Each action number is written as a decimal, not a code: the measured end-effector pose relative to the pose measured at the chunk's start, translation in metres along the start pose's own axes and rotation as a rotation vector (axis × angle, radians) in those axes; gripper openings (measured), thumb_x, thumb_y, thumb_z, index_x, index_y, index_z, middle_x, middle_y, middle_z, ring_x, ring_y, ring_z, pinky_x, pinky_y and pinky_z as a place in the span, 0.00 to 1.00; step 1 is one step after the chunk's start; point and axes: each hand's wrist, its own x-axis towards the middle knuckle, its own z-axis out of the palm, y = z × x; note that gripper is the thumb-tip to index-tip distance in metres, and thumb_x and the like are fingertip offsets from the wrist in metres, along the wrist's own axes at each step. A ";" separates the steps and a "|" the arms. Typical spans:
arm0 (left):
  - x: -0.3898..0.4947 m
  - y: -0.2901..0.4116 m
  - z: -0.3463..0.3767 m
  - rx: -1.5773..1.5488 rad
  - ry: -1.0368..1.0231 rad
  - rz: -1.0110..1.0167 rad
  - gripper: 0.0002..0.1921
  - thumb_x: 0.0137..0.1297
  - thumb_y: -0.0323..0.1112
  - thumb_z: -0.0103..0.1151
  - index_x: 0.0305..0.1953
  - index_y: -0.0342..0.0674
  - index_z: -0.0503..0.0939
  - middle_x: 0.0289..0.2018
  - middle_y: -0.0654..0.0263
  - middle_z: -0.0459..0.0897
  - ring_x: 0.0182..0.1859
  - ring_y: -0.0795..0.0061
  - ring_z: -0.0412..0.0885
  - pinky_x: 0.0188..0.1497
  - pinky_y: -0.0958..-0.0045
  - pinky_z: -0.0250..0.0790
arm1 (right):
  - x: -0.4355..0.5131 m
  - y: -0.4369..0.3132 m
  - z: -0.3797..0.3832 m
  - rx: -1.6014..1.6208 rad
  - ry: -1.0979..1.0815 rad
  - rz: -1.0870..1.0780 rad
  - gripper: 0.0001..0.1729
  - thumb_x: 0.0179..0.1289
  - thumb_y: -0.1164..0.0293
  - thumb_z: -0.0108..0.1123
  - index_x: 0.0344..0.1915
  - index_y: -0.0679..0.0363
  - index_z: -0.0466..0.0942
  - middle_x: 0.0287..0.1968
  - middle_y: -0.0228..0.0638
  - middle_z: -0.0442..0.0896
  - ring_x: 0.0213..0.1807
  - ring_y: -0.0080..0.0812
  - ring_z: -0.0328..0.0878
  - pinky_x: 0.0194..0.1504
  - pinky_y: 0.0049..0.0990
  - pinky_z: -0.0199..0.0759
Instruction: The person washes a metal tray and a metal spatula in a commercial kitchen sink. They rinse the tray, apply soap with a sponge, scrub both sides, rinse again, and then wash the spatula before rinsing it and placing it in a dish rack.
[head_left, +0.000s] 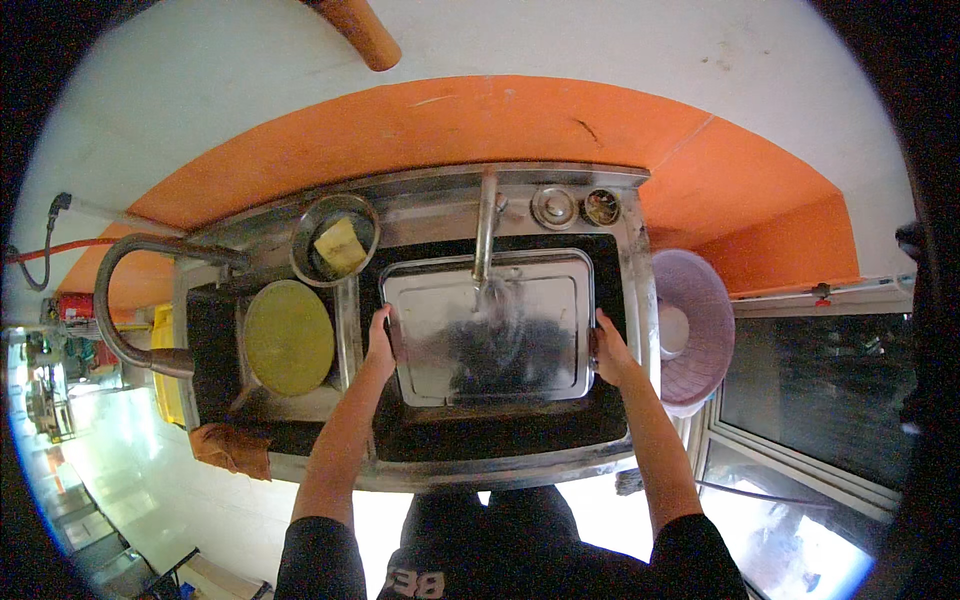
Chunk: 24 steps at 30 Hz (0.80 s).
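Note:
Both hands hold a rectangular stainless steel tray (420, 337) over the right basin of a metal double sink (480, 469). My left hand (381, 345) grips the tray's left edge. On the opposite edge is my right hand (611, 352), with the fingers partly hidden behind the rim. Above the tray reaches a metal faucet (486, 225), and water appears to run from its spout onto the tray's surface.
A round yellow-green lid or board (289, 337) sits in the left basin. Behind it stands a metal bowl (301, 255) holding a yellowish sponge or cloth (341, 246). A brown cloth (232, 450) drapes over the front left corner. A purple basket (705, 330) stands at the right.

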 end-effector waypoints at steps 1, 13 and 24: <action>-0.004 0.005 -0.006 0.006 0.000 0.088 0.20 0.53 0.59 0.51 0.31 0.47 0.72 0.28 0.65 0.76 0.27 0.73 0.73 0.28 0.70 0.66 | 0.011 -0.001 0.003 0.103 0.033 0.122 0.45 0.52 0.34 0.43 0.52 0.64 0.65 0.45 0.33 0.75 0.45 0.31 0.70 0.52 0.30 0.58; -0.104 -0.018 -0.042 -0.162 0.098 0.338 0.23 0.64 0.52 0.36 0.47 0.40 0.70 0.44 0.63 0.74 0.50 0.66 0.68 0.55 0.65 0.58 | 0.130 0.037 -0.049 -0.052 -0.351 0.274 0.39 0.52 0.41 0.47 0.60 0.51 0.60 0.63 0.38 0.58 0.64 0.49 0.53 0.60 0.60 0.41; -0.068 -0.055 -0.070 0.703 -0.205 -0.280 0.36 0.59 0.43 0.45 0.65 0.37 0.46 0.60 0.55 0.59 0.58 0.57 0.64 0.58 0.60 0.57 | -0.011 -0.018 -0.021 -0.149 -0.126 -0.283 0.35 0.52 0.81 0.47 0.63 0.58 0.56 0.52 0.31 0.71 0.53 0.27 0.67 0.52 0.24 0.64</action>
